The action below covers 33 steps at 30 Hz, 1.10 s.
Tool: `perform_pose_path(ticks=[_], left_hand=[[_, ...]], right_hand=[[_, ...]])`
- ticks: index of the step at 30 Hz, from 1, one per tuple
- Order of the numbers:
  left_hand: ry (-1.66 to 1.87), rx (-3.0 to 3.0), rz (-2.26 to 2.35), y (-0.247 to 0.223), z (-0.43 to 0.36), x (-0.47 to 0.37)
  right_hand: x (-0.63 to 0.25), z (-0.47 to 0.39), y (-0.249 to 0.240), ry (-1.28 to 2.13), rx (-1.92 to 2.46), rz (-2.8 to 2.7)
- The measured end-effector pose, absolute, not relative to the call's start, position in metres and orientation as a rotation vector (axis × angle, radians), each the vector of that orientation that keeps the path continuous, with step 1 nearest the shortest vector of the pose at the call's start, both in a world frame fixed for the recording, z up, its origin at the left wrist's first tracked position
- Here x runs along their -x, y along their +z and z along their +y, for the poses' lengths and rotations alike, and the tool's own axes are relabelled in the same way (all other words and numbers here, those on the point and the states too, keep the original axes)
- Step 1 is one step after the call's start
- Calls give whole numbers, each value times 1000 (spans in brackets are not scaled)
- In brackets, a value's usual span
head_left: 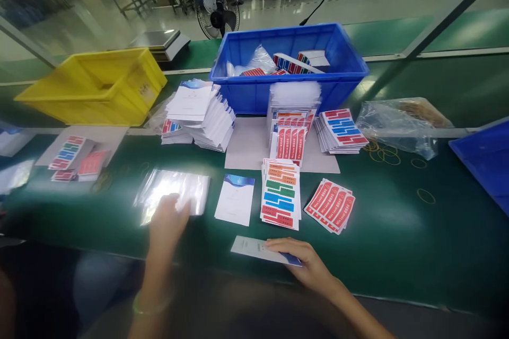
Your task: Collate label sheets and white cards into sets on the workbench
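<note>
The right hand (304,262) lies palm down at the near edge of the green tabletop (397,233). Its fingers are flat on a white card (254,248) with a blue corner, pinning the card to the surface; the fingers are extended, not curled around it. The left hand (169,220) is blurred by motion. It reaches onto a stack of clear plastic sleeves (175,190), and its fingertips touch the near edge of the stack; whether the fingers pinch a sleeve cannot be told.

Just beyond the right hand, three stacks lie side by side: a white leaflet (235,198) with a blue top band, a stack of multicolour label sheets (280,193), and a fanned stack of red label sheets (330,205). All three are apart from the pinned card.

Farther back, a grey board (246,143) carries upright red label sheets (290,140) and a flat stack of red-and-blue label sheets (341,130). To the left of the board is a tall, spread pile of white leaflets (199,111). Behind these stands a blue bin (290,61) holding plastic bags and more label sheets. A yellow bin (95,85) stands at far left. A clear bag (397,122) lies at right, with rubber bands (384,153) scattered near it.
</note>
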<state>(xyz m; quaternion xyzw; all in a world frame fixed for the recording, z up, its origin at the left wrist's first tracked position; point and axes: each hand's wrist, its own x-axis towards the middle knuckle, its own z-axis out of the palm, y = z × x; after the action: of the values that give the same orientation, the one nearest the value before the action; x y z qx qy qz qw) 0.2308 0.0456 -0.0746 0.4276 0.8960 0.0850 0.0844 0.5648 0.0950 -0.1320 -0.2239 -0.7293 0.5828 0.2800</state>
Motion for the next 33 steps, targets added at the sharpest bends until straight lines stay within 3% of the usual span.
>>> perform_pose_path(ticks=[6,18,26,33], left_hand=[[124,-1251,2601,-87,49,-208],[862,-923,2099,-54,43,-245],[726,-1512,1828,-57,48,-336],[722,-1813,1715,-73,50,-364]], right_hand=[[-557,87,-128,1582,712,-1906],[-536,75,-113,1483,1094,-1614],[-516,87,-115,1383,984,-1892],[-513,83,-117,1360,980,-1846]])
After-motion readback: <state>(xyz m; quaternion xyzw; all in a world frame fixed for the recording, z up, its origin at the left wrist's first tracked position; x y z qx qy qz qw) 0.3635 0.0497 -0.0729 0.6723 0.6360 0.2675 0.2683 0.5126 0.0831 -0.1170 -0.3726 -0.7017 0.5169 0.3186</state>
